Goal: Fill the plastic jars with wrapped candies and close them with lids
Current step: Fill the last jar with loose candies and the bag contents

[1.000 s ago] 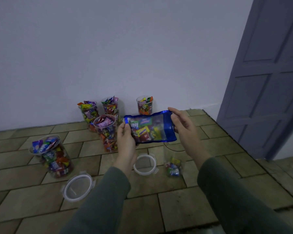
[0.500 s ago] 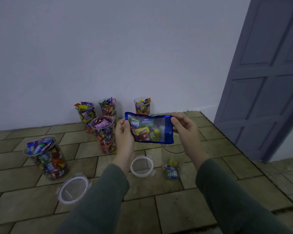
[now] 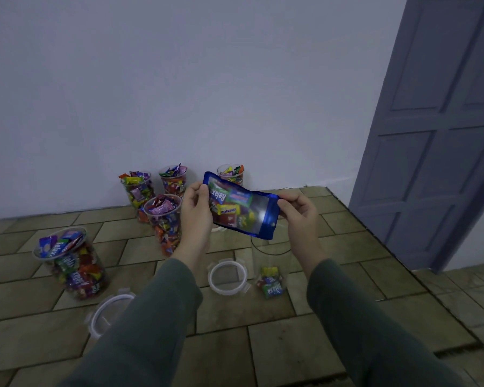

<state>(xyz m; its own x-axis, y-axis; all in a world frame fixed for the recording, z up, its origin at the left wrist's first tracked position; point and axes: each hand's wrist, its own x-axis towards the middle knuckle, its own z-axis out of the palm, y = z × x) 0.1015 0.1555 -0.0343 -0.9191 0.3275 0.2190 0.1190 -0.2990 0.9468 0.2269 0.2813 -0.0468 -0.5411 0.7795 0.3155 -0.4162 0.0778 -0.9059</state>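
A blue clear-fronted bag of wrapped candies (image 3: pixel 239 206) is held sideways in the air above the tiled floor. My left hand (image 3: pixel 196 212) grips its left end and my right hand (image 3: pixel 299 213) pinches its right end. Right below it stands a clear plastic jar (image 3: pixel 270 263) with a few candies at its bottom. Two clear lids lie on the floor: one lid (image 3: pixel 227 277) beside that jar, another lid (image 3: pixel 109 312) nearer the left. A large full jar (image 3: pixel 72 263) stands at the left.
Several full jars stand near the white wall: one jar (image 3: pixel 164 219) close to my left hand, two jars (image 3: pixel 137 191) (image 3: pixel 173 180) behind it, a third jar (image 3: pixel 231 174) behind the bag. A grey door (image 3: pixel 442 135) stands open at the right.
The bag has tilted so that its right end dips toward the nearly empty jar, and both hands shifted slightly. The view moved a little.
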